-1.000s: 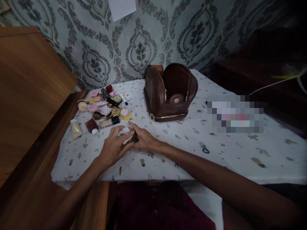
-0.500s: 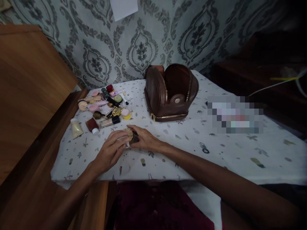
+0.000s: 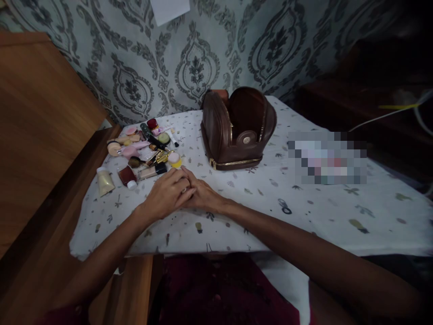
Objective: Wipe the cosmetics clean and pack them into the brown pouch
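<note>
**Asker:** What does the head view show?

**Describer:** Patterned grey wallpaper fills the top of the frame. Below it a bench (image 3: 304, 212) under a white printed cloth runs across the middle. An open brown leather pouch (image 3: 237, 128) stands upright just above centre. A heap of cosmetics (image 3: 142, 149) lies at the left of the frame, with a cream tube (image 3: 104, 181) at its lower left edge.

**Asker:** Where are the hands?

**Describer:** Both meet just left of centre, below the heap. The left hand (image 3: 166, 193) lies cupped over the right hand (image 3: 203, 197), fingers pressed together. A small glint shows between them at the fingertips, likely a small compact (image 3: 184, 189), almost wholly covered. Whether either hand is truly clamped on it I cannot tell.

**Asker:** How should this be handled well?

**Describer:** My judgement: keep the small piece low over the cloth, press evenly from both sides, and keep elbows clear of the nearby heap so nothing rolls off the left edge.
</note>
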